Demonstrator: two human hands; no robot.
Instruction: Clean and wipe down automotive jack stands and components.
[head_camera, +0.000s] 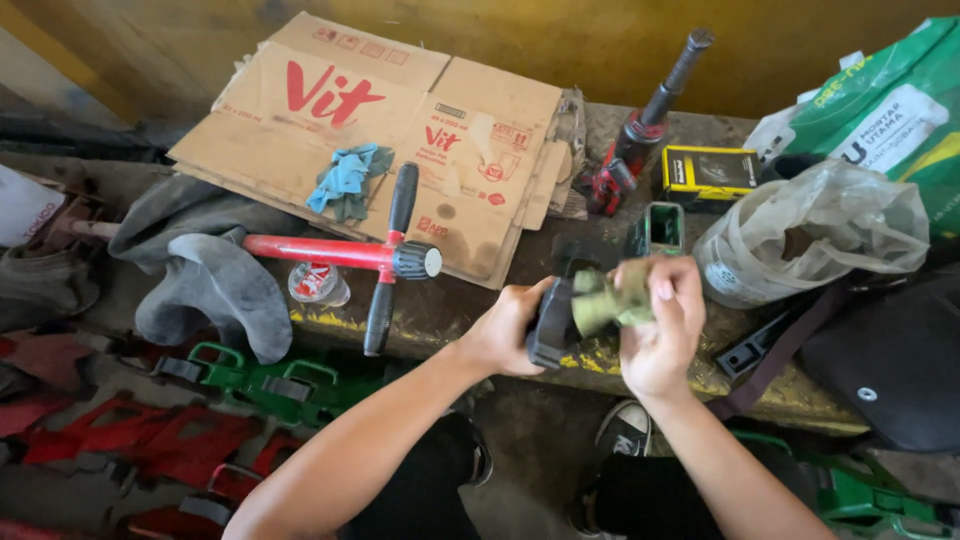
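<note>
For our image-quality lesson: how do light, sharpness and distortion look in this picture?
Head view: soft, even daylight with faint shadows; mild wide-angle bowing at the edges; the flattened cardboard box is sharp, while the right hand and olive rag are slightly blurred.

In my left hand (497, 332) I hold a black part (553, 322): dark, flattish and rounded at the edge, standing nearly upright with its lower end tilted toward me. My fingers wrap its left side. Pressed against its right face is a rag (606, 297), olive-green, crumpled and grimy, bunched into a wad. My right hand (657, 327) grips the rag from the right, fingers curled over the top, thumb nail facing me. Both things are up in the air in front of the table (470, 300) edge, touching each other.
</note>
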